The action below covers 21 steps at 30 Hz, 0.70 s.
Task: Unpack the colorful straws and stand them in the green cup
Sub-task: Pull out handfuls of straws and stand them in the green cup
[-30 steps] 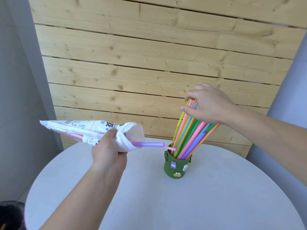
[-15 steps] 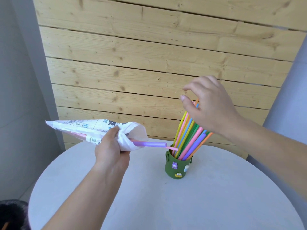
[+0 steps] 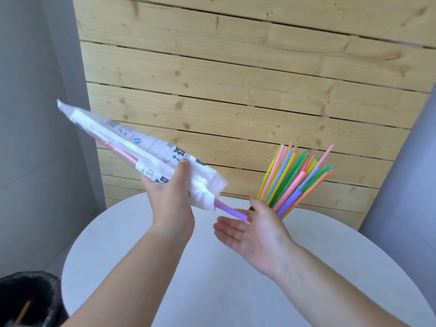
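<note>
Right hand (image 3: pixel 254 234) dropped, flat under purple straw (image 3: pixel 230 210); left hand (image 3: pixel 169 197) grips bag (image 3: pixel 132 142).

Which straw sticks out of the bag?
The purple straw: it pokes from the bag toward the open right hand. A pink straw lies inside; the other straws stand bundled behind that hand.

Item: one person, two limbs in view. Left hand (image 3: pixel 169 204) on bare left forearm (image 3: pixel 132 267); right hand (image 3: pixel 254 230) on bare right forearm (image 3: pixel 330 286). Both uncovered from fingertips to the near edge of view, wrists likewise.
</note>
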### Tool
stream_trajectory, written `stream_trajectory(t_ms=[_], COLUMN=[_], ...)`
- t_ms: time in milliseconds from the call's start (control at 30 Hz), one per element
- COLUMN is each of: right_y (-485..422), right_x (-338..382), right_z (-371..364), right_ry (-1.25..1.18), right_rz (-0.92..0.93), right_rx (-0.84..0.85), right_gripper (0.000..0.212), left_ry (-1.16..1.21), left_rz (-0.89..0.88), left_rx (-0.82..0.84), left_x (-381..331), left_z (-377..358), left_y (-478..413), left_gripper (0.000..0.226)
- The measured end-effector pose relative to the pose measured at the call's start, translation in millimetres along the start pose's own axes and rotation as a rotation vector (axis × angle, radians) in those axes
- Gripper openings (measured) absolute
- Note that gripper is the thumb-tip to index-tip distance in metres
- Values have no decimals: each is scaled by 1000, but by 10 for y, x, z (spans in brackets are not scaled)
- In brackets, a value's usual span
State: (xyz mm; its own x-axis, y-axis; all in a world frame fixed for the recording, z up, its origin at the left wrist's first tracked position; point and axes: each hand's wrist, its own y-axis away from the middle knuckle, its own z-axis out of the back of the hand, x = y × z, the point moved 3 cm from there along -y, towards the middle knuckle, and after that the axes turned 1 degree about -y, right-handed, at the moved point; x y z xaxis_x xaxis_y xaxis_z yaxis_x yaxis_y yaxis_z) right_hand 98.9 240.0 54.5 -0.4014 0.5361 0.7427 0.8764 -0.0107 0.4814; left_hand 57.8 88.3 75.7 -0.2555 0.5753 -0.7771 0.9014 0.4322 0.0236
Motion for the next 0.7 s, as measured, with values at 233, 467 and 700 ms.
stream_trajectory(t_ms=[233,467,700], right_y=[-133,-177,-151], right_x=[-175,-189,-157], right_z=[-42,-35,-54], right_ry=[-217,-215,-174], right_rz=[-71,35,-14], right_rx=[112,226,250], right_gripper=[49,38,42], left_ry=[-299,-454,-482], left_rz=[-191,-328,-285], left_rx=[210,414,471], left_x=[-20,40,68], left_z=[-218,-360,-355], left_y=[281,476,490], left_gripper=[48,61,73])
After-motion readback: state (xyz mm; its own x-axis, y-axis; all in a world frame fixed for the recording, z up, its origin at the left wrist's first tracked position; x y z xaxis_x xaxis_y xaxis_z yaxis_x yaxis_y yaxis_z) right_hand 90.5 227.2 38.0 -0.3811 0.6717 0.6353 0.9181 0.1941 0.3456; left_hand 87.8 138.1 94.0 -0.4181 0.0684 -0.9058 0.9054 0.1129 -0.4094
